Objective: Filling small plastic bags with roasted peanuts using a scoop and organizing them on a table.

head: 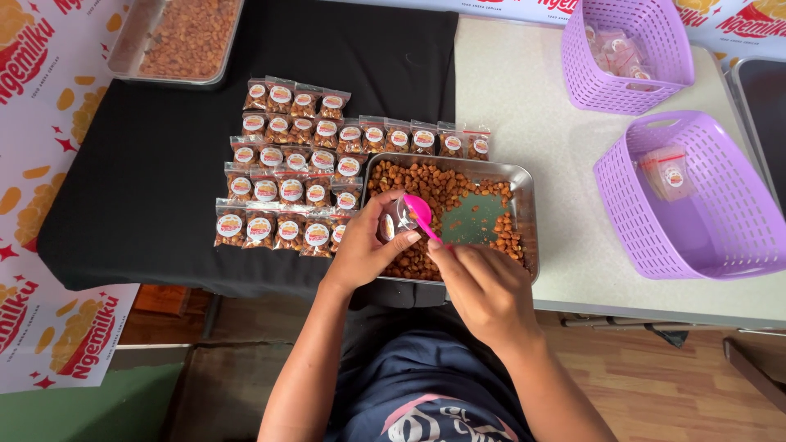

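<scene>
over metal tray (524, 184): l hand (366, 250) grips small pouch (395, 221), r hand (483, 286) pinches pink spoon (422, 214).

Both hands close together, left hand (364, 250) cupped, right hand (483, 286) apparently pinching, forearms angled inward

Glossy pink plastic spoon (421, 211); clear shiny plastic pouch (399, 219); brushed metal tray (524, 196); matt black cloth (147, 180); perforated lilac plastic baskets (720, 245); speckled smooth worktop (524, 106); wood floor (679, 385).
</scene>
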